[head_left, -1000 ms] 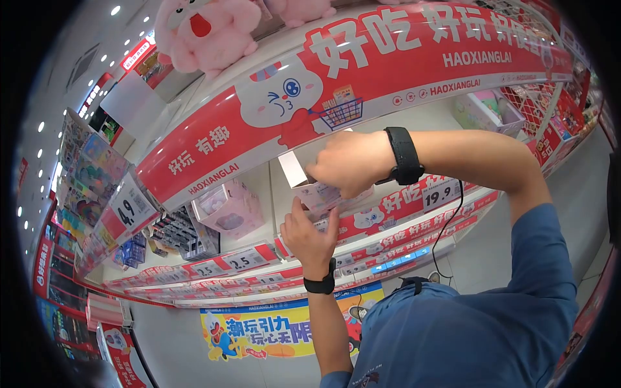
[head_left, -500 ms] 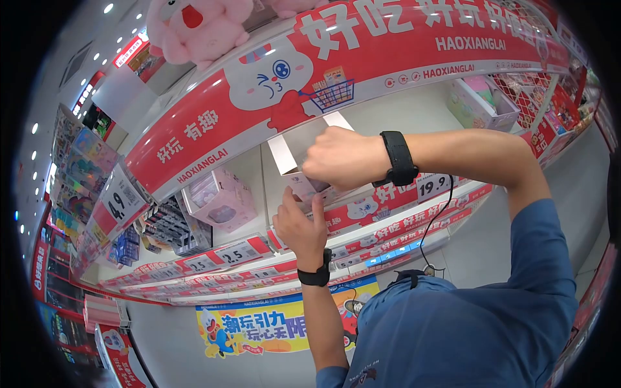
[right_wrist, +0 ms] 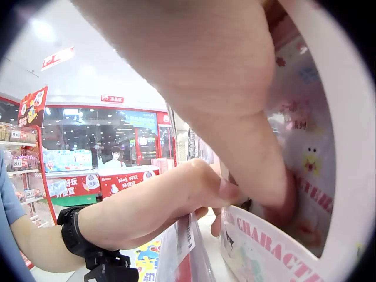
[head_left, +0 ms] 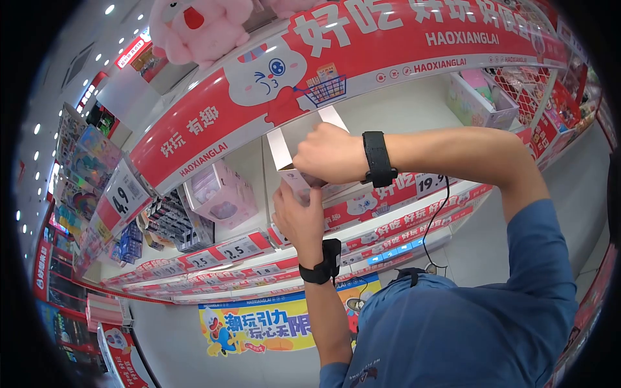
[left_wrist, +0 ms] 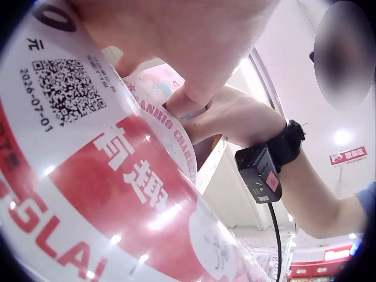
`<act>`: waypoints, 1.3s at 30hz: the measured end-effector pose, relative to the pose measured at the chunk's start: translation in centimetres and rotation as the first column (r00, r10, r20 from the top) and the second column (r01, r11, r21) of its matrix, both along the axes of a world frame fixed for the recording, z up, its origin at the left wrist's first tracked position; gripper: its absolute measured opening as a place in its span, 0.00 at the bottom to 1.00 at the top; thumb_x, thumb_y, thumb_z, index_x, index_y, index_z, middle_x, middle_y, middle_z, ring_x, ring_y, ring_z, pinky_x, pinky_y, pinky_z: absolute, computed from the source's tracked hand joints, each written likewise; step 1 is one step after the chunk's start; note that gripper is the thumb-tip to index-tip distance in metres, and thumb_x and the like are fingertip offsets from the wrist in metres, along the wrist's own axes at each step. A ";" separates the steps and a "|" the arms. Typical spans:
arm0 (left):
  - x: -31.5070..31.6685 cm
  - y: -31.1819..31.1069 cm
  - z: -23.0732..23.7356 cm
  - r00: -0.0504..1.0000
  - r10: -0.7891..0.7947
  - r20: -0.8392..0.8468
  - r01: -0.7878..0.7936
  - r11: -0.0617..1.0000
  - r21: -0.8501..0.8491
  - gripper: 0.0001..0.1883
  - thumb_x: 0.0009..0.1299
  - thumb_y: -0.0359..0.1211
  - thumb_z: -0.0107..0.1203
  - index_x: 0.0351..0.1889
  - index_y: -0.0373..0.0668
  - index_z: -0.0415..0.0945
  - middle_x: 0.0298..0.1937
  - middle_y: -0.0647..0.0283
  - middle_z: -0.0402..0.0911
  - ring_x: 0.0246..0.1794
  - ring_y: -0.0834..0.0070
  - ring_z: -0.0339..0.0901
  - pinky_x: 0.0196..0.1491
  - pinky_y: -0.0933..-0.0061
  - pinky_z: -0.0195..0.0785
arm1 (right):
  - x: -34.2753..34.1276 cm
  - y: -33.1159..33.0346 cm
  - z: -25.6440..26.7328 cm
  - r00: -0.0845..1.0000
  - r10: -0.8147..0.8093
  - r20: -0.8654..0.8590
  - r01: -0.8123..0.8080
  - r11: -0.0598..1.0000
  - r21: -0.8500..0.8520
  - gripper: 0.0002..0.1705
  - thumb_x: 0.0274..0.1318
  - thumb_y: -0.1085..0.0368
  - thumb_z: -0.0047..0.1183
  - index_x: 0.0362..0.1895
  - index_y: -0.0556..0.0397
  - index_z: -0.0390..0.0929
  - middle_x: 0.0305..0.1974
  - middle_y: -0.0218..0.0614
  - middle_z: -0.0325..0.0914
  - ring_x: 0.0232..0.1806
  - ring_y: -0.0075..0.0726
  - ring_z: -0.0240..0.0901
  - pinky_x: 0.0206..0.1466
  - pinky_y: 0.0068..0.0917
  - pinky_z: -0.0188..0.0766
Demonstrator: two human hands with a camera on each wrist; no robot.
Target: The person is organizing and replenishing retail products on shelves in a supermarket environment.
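An open-topped cardboard box (head_left: 299, 186) with raised white flaps stands at the front of a white shelf. Its front lip (left_wrist: 176, 144) carries pink lettering, "Sanrio Characters", and pastel figures. My left hand (head_left: 299, 218) grips the near left corner, thumb at the front and fingers along the side. My right hand (head_left: 328, 155) is bent down into the box from above, its fingertips hidden there. Inside, the right wrist view has the thumb (right_wrist: 282, 197) against a printed pastel surface (right_wrist: 308, 170). I cannot tell whether the right fingers hold anything.
A red-and-white sign board (head_left: 278, 77) spans the shelf above the box. A pink box (head_left: 223, 194) stands to the left, a pastel open box (head_left: 479, 100) to the right. A price rail (head_left: 236, 249) runs along the front edge. A cable (head_left: 435, 233) hangs beneath the right arm.
The head view has shifted slightly. My right hand has drawn a little towards the box's front, and the far flap shows more. My left hand stays at the box's corner.
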State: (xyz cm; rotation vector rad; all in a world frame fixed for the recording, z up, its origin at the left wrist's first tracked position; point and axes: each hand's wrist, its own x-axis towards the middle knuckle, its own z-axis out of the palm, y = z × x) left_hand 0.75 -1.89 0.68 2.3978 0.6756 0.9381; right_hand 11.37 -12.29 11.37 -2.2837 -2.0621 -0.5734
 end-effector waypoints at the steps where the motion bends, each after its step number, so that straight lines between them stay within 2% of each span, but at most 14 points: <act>1: 0.0 -0.1 0.2 1.000 -0.003 0.011 0.003 1.000 -0.006 0.31 0.57 0.46 0.59 0.56 0.40 0.70 0.51 0.52 0.73 0.48 0.55 0.72 0.47 0.58 0.59 | 0.0 0.0 0.1 1.000 0.001 0.012 -0.001 1.000 -0.011 0.08 0.34 0.63 0.63 0.22 0.52 0.80 0.22 0.41 0.79 0.27 0.44 0.81 0.27 0.37 0.73; 4: 0.0 0.0 -0.1 0.999 -0.005 0.049 0.005 1.000 0.001 0.29 0.57 0.45 0.57 0.55 0.40 0.71 0.49 0.52 0.74 0.46 0.56 0.73 0.47 0.59 0.59 | 0.5 -0.1 0.1 0.997 -0.008 0.073 0.002 0.997 0.081 0.08 0.33 0.63 0.62 0.22 0.51 0.80 0.22 0.41 0.79 0.27 0.45 0.80 0.28 0.39 0.72; 7: 0.1 -0.2 0.0 0.998 -0.002 0.059 0.002 1.000 0.001 0.28 0.57 0.44 0.56 0.54 0.40 0.71 0.45 0.54 0.75 0.43 0.57 0.73 0.44 0.60 0.58 | 0.9 0.1 0.3 0.998 -0.020 0.059 0.015 0.996 0.089 0.09 0.32 0.64 0.62 0.23 0.53 0.81 0.21 0.42 0.79 0.27 0.47 0.80 0.28 0.41 0.72; 10: 0.2 -0.3 0.0 0.997 -0.002 0.078 0.002 1.000 -0.002 0.27 0.57 0.43 0.55 0.52 0.39 0.72 0.40 0.55 0.76 0.40 0.57 0.74 0.42 0.61 0.57 | 1.0 -0.1 1.3 0.991 -0.071 -0.115 0.080 0.993 0.082 0.06 0.29 0.71 0.58 0.19 0.58 0.77 0.19 0.47 0.76 0.24 0.51 0.78 0.27 0.40 0.72; 13: 0.2 -0.4 -0.1 0.996 0.002 0.091 -0.003 1.000 0.005 0.26 0.57 0.42 0.54 0.51 0.39 0.72 0.38 0.56 0.76 0.38 0.57 0.74 0.41 0.61 0.56 | 1.5 0.2 2.4 0.969 -0.099 -0.224 0.108 0.994 0.027 0.10 0.28 0.72 0.56 0.24 0.63 0.76 0.23 0.50 0.76 0.28 0.54 0.78 0.27 0.45 0.73; 16: 0.4 -0.5 0.2 0.998 0.010 0.066 -0.009 1.000 -0.010 0.26 0.57 0.42 0.54 0.51 0.38 0.72 0.37 0.55 0.76 0.38 0.57 0.74 0.41 0.61 0.56 | 1.5 0.6 2.8 0.955 -0.164 -0.245 0.162 0.986 -0.028 0.13 0.33 0.68 0.58 0.29 0.61 0.79 0.30 0.52 0.80 0.35 0.52 0.80 0.36 0.44 0.76; 18: 0.5 -0.2 0.1 0.999 0.012 0.049 -0.011 1.000 -0.023 0.26 0.57 0.42 0.53 0.51 0.38 0.71 0.37 0.55 0.76 0.38 0.56 0.74 0.41 0.60 0.56 | 1.8 1.0 3.7 0.895 -0.239 -0.376 0.224 0.971 -0.085 0.19 0.36 0.67 0.58 0.39 0.60 0.79 0.35 0.49 0.81 0.41 0.49 0.80 0.39 0.40 0.76; 23: 0.9 0.2 -0.3 0.997 -0.001 0.072 0.003 0.999 -0.032 0.25 0.58 0.43 0.53 0.50 0.38 0.72 0.38 0.54 0.77 0.38 0.55 0.74 0.42 0.59 0.56 | 2.1 2.2 3.6 0.909 -0.305 -0.283 0.264 0.949 -0.174 0.22 0.34 0.65 0.63 0.40 0.58 0.81 0.39 0.49 0.81 0.41 0.48 0.80 0.40 0.40 0.76; 26: 0.9 0.0 -0.3 0.996 -0.002 0.088 0.004 1.000 -0.020 0.25 0.58 0.43 0.53 0.50 0.38 0.72 0.37 0.55 0.77 0.38 0.56 0.74 0.42 0.60 0.56 | 2.8 2.2 3.1 0.914 -0.250 -0.318 0.171 0.951 -0.256 0.22 0.35 0.66 0.62 0.40 0.61 0.78 0.37 0.52 0.79 0.40 0.53 0.79 0.40 0.41 0.76; 27: 0.8 -0.2 -0.2 0.996 0.002 0.086 -0.001 1.000 -0.010 0.24 0.58 0.43 0.53 0.50 0.38 0.72 0.37 0.56 0.77 0.38 0.56 0.74 0.41 0.61 0.56 | 2.6 2.2 3.1 0.919 -0.276 -0.281 0.189 0.935 -0.300 0.24 0.35 0.62 0.66 0.40 0.62 0.78 0.38 0.52 0.79 0.40 0.53 0.79 0.41 0.40 0.76; 30: 0.7 -0.5 0.0 0.997 0.002 0.079 -0.001 1.000 -0.012 0.23 0.59 0.43 0.53 0.49 0.40 0.73 0.36 0.57 0.78 0.37 0.57 0.75 0.41 0.62 0.56 | 2.7 2.5 2.6 0.943 -0.262 -0.203 0.208 0.945 -0.254 0.25 0.34 0.62 0.68 0.40 0.62 0.78 0.38 0.51 0.80 0.41 0.52 0.79 0.42 0.40 0.76; 33: 0.8 -0.3 0.1 0.997 -0.014 0.082 0.019 0.998 -0.054 0.22 0.58 0.43 0.54 0.47 0.40 0.74 0.35 0.58 0.78 0.37 0.59 0.75 0.40 0.63 0.55 | 3.5 3.2 2.7 0.923 -0.283 -0.261 0.229 0.948 -0.219 0.23 0.35 0.64 0.67 0.40 0.61 0.78 0.38 0.51 0.79 0.41 0.52 0.79 0.42 0.40 0.76; 36: 0.8 0.0 -0.2 0.994 -0.011 0.104 0.015 0.999 -0.041 0.21 0.58 0.44 0.55 0.45 0.41 0.74 0.35 0.58 0.78 0.36 0.59 0.75 0.39 0.63 0.55 | 3.8 3.3 2.6 0.943 -0.221 -0.248 0.186 0.970 -0.155 0.21 0.36 0.66 0.65 0.39 0.61 0.78 0.37 0.51 0.80 0.40 0.52 0.79 0.40 0.41 0.76; 39: 0.7 -0.5 0.1 0.992 0.023 0.120 -0.020 0.999 -0.026 0.21 0.58 0.44 0.55 0.44 0.41 0.74 0.34 0.58 0.79 0.34 0.58 0.75 0.39 0.63 0.55 | 2.2 1.8 1.9 0.989 -0.106 -0.107 0.107 0.994 0.003 0.13 0.31 0.71 0.61 0.29 0.62 0.78 0.27 0.51 0.79 0.32 0.56 0.78 0.33 0.42 0.76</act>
